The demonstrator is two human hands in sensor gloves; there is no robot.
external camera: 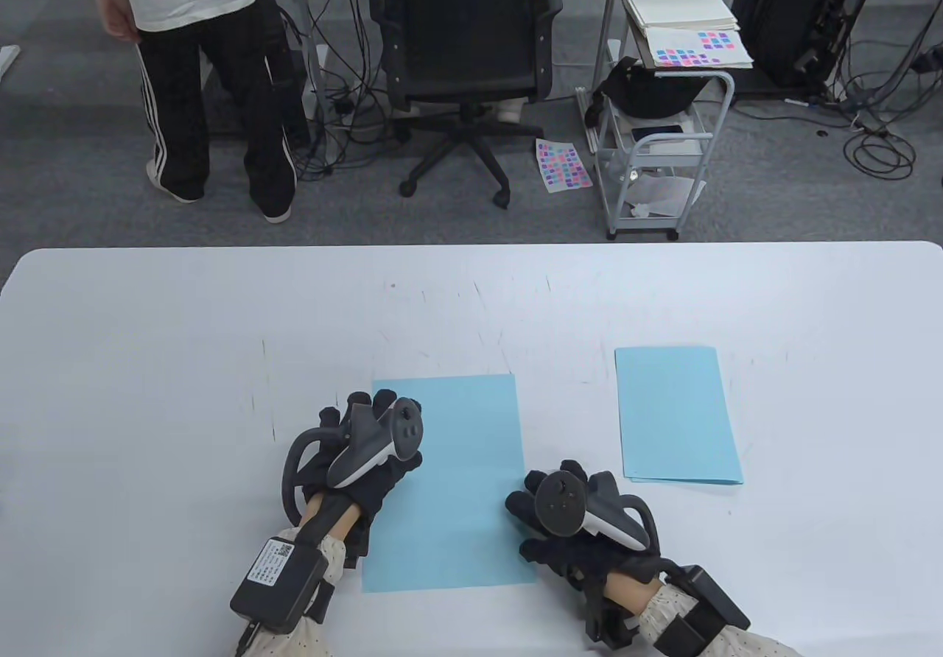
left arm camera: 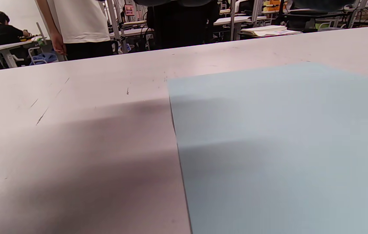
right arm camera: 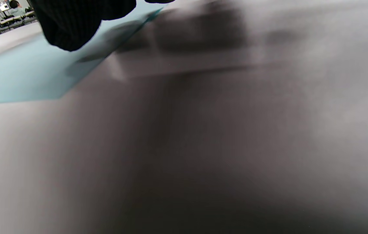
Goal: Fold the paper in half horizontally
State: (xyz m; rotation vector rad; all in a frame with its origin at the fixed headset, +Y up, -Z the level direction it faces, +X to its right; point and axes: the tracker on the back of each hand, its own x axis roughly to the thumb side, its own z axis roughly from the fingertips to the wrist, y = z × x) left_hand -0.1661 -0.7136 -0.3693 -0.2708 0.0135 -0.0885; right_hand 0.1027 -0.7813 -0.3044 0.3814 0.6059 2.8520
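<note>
A light blue sheet of paper point(external camera: 457, 480) lies flat and unfolded on the white table point(external camera: 147, 362), near the front edge. My left hand point(external camera: 368, 429) rests over the sheet's left edge near its far corner, fingers spread. In the left wrist view the paper point(left arm camera: 281, 146) lies flat and no fingers show. My right hand point(external camera: 549, 513) sits at the sheet's right edge, lower down, with its fingertips on that edge. The blurred right wrist view shows one gloved finger point(right arm camera: 70, 22) over the paper point(right arm camera: 18, 74) by its edge. Neither hand visibly grips the sheet.
A second blue paper point(external camera: 678, 414), seemingly folded with two layers at its near edge, lies to the right. Beyond the table's far edge stand an office chair point(external camera: 464, 38), a wheeled cart point(external camera: 663, 134) with papers, and a person point(external camera: 199, 60).
</note>
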